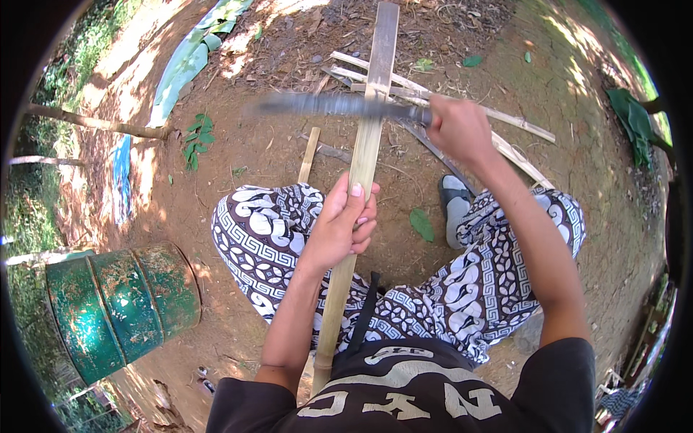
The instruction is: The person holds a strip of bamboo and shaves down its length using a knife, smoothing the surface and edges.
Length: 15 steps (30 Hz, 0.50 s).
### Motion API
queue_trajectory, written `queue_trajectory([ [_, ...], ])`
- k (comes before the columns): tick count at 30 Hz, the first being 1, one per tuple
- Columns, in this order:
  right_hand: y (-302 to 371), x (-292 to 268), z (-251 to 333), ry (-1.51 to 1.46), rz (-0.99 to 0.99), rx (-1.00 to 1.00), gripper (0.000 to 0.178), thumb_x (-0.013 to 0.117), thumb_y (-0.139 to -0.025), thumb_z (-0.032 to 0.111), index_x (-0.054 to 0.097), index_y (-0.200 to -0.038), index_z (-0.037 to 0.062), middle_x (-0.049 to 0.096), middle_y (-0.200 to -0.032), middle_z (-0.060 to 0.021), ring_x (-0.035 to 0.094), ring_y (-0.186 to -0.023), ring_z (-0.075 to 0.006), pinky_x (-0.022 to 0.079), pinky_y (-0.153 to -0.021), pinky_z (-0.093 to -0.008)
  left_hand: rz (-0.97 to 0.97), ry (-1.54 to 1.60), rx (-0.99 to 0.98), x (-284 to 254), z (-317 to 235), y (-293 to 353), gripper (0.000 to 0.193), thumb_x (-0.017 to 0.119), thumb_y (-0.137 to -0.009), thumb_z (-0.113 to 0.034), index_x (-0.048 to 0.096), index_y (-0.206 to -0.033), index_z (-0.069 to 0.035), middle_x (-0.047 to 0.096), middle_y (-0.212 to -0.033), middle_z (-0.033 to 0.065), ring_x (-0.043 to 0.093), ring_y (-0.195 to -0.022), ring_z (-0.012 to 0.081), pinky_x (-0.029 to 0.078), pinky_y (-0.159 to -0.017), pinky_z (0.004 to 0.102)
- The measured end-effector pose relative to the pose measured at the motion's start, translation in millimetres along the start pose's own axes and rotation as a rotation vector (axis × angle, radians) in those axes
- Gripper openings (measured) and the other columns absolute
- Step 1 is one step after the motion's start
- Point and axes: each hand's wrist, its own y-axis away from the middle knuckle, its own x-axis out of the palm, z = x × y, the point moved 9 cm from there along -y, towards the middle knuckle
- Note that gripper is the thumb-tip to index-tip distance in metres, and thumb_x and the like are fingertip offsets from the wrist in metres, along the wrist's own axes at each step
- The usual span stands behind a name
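A long split bamboo strip (367,148) runs from beside my waist out over the ground ahead. My left hand (345,222) is wrapped round its middle, between my knees. My right hand (462,128) grips the handle of a machete (325,106), whose blade is smeared by motion and points left. The blade crosses the strip beyond my left hand; whether it touches cannot be made out. Where the blade crosses, the strip is pale, while its far end is darker brown.
Several bamboo pieces (523,124) lie on the soil ahead and right, near my sandalled foot (455,206). A short bamboo piece (310,154) lies by my left knee. A rusty green drum (123,307) lies at left. A banana leaf (180,68) and a blue sheet (121,177) are farther off.
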Motion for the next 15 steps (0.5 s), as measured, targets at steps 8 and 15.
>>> queue_trajectory([
  [8, 17.0, 4.6, 46.2, 0.003, 0.064, -0.121, 0.012, 0.065, -0.078, 0.017, 0.059, -0.076, 0.0069, 0.063, -0.06, -0.0121, 0.065, -0.056, -0.0335, 0.052, -0.052, -0.0461, -0.01, -0.061, 0.014, -3.0, -0.9, -5.1, 0.031, 0.035, -0.11, -0.033, 0.042, -0.123, -0.006, 0.038, -0.076, -0.0015, 0.028, -0.048, 0.003, 0.026, -0.039, 0.0198],
  [15, 11.3, -0.9, 44.1, -0.058, -0.018, -0.131, 0.011, 0.064, -0.079, 0.016, 0.059, -0.076, 0.0065, 0.063, -0.06, -0.0132, 0.065, -0.055, -0.0335, 0.052, -0.052, -0.0457, -0.043, -0.117, 0.042, 0.4, -6.2, -3.3, 0.028, 0.034, -0.11, -0.031, 0.042, -0.122, -0.007, 0.038, -0.077, -0.0017, 0.029, -0.048, 0.0028, 0.027, -0.04, 0.0198],
])
